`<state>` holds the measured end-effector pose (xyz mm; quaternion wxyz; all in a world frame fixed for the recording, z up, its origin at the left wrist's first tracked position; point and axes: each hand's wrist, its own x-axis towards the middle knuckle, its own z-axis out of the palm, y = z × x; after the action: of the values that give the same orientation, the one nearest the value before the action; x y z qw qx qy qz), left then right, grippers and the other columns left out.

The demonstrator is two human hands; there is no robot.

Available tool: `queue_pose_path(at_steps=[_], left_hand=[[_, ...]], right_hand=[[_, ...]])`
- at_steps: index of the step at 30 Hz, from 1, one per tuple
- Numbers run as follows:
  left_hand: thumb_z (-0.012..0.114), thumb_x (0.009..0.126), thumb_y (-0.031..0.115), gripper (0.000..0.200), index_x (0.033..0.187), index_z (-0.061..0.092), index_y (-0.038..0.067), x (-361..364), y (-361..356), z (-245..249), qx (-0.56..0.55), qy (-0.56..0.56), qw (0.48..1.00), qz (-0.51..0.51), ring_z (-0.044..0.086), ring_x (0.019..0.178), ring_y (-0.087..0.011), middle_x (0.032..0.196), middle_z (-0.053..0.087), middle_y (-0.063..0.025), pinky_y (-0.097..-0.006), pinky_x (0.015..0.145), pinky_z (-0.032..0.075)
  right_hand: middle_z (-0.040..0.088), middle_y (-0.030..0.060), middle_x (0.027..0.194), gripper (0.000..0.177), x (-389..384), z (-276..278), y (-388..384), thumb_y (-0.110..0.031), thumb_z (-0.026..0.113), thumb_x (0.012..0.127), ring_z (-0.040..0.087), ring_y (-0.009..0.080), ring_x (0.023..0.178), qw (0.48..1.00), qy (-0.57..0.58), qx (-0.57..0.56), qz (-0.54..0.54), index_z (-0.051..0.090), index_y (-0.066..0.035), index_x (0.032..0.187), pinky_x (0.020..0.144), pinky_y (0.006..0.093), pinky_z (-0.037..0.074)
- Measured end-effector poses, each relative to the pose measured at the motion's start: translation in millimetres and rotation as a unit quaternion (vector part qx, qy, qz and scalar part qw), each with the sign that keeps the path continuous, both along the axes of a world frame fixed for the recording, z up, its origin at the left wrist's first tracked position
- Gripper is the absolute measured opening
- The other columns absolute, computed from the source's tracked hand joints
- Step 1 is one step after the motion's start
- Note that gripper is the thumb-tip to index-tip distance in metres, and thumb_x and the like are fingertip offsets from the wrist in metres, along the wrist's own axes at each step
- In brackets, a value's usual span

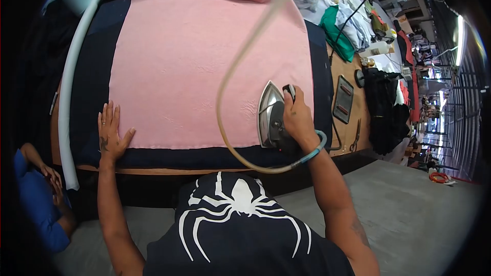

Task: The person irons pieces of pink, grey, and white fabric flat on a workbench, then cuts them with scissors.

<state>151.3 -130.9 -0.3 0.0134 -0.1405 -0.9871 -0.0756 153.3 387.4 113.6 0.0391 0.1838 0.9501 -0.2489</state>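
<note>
Pink fabric (204,71) lies over a dark padded surface (92,76), its far edge folded or curled up. My left hand (113,132) rests flat with fingers spread at the fabric's lower left corner, partly on the dark cloth. At the lower right, my right hand (298,115) is wrapped round the handle of an iron (271,115), whose soleplate sits on the fabric with its tip pointing away from me. A pale hose (221,102) loops over the fabric and runs down past my right wrist. Small wrinkles show left of the iron.
A tray (343,99) with small reddish items and scissors (356,135) lie right of the padding. Beyond are green cloth (337,33), black cloth (386,107) and piled fabrics. A white roll (71,82) runs along the left. Another person in a blue top (38,204) is at lower left.
</note>
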Motion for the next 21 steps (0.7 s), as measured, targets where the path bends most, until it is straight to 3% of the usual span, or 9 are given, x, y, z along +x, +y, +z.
queue_pose_path(at_steps=[5, 10, 12, 15, 21], left_hand=[[0.061, 0.091, 0.048, 0.082, 0.152, 0.036, 0.0, -4.0, -1.9, -8.3, -0.006, 0.002, 1.0, -0.005, 0.021, 0.151, -0.0387, 0.162, 0.027, -0.0223, -0.0533, 0.123, 0.011], [0.059, 0.092, 0.05, 0.084, 0.154, 0.032, 0.0, -6.1, -6.6, -4.6, -0.034, -0.027, 0.999, -0.012, 0.019, 0.152, -0.0387, 0.162, 0.024, -0.0228, -0.0536, 0.123, 0.009], [0.053, 0.094, 0.056, 0.087, 0.157, 0.027, 0.003, -3.3, -15.6, -9.4, -0.055, -0.035, 0.997, -0.035, 0.013, 0.154, -0.0363, 0.165, 0.019, -0.0201, -0.0524, 0.123, 0.008], [0.053, 0.094, 0.056, 0.086, 0.157, 0.027, 0.003, -3.4, -21.5, -18.5, -0.061, -0.015, 0.997, -0.049, 0.014, 0.154, -0.0364, 0.165, 0.02, -0.0206, -0.0525, 0.123, 0.008], [0.054, 0.094, 0.054, 0.085, 0.157, 0.029, 0.004, -2.7, -20.9, -16.1, -0.031, -0.004, 0.998, -0.05, 0.016, 0.154, -0.0358, 0.165, 0.021, -0.0199, -0.0525, 0.123, 0.008]], right_hand=[[0.065, 0.0357, 0.1, 0.039, -51.4, -12.5, 1.5, -0.035, 0.047, 0.104, 0.061, 0.0555, 0.097, 0.999, 0.036, 0.02, -0.005, 0.048, -0.004, 0.128, 0.082, 0.058, 0.049], [0.066, 0.0352, 0.098, 0.038, -31.7, -18.0, 5.1, -0.034, 0.047, 0.104, 0.061, 0.0557, 0.095, 0.999, 0.023, 0.022, -0.006, 0.047, -0.005, 0.13, 0.08, 0.0587, 0.049], [0.066, 0.0352, 0.097, 0.039, -25.6, -21.6, 6.0, -0.034, 0.047, 0.105, 0.061, 0.0557, 0.094, 0.999, 0.034, 0.035, -0.01, 0.046, -0.006, 0.131, 0.079, 0.0593, 0.049], [0.065, 0.0358, 0.096, 0.042, -35.3, -11.4, 4.5, -0.035, 0.047, 0.105, 0.061, 0.0559, 0.094, 1.0, -0.016, 0.018, -0.011, 0.043, -0.003, 0.132, 0.078, 0.0588, 0.049], [0.066, 0.0352, 0.1, 0.043, -31.8, -23.7, 8.2, -0.035, 0.047, 0.105, 0.062, 0.0556, 0.096, 0.999, 0.03, 0.024, 0.003, 0.046, -0.001, 0.131, 0.08, 0.0567, 0.05]])
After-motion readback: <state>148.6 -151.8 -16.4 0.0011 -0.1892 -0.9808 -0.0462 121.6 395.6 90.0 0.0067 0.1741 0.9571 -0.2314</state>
